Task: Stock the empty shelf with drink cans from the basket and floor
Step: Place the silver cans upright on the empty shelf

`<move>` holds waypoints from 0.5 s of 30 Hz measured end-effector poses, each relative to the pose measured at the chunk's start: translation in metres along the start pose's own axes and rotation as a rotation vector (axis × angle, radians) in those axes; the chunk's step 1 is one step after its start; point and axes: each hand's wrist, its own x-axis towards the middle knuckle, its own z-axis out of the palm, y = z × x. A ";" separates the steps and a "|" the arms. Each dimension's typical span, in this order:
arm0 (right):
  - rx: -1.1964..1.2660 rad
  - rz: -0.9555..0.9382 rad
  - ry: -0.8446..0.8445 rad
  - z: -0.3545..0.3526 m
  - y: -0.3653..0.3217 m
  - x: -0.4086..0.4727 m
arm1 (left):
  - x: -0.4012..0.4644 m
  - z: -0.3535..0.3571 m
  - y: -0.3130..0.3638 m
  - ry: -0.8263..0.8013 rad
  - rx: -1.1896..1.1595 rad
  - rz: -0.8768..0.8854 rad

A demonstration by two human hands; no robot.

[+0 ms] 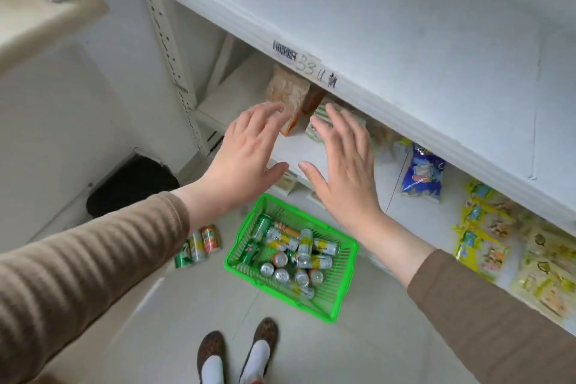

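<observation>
both hands are empty, fingers [335, 121] spread and straight: the left hand [246, 159] and right hand [343, 165] reach side by side toward the lower shelf, near a brown packet [288, 93], holding nothing. below them the green basket [339, 296] sits on the floor full of drink cans [296, 251], with three more floor cans [199, 245] just left of it. the wide upper shelf [389, 25] is bare, so by my reading stocking has not started and every can is left to move.
</observation>
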 end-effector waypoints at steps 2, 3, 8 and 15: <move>0.026 0.044 -0.049 0.035 0.000 -0.030 | -0.029 0.029 -0.011 -0.073 0.012 -0.023; 0.043 0.075 -0.078 0.053 0.002 -0.043 | -0.043 0.046 -0.017 -0.114 0.022 -0.035; 0.099 0.212 -0.245 0.151 0.024 -0.111 | -0.108 0.136 -0.045 -0.305 0.028 -0.121; 0.173 0.436 -0.448 0.293 0.071 -0.200 | -0.182 0.280 -0.065 -0.546 -0.009 -0.297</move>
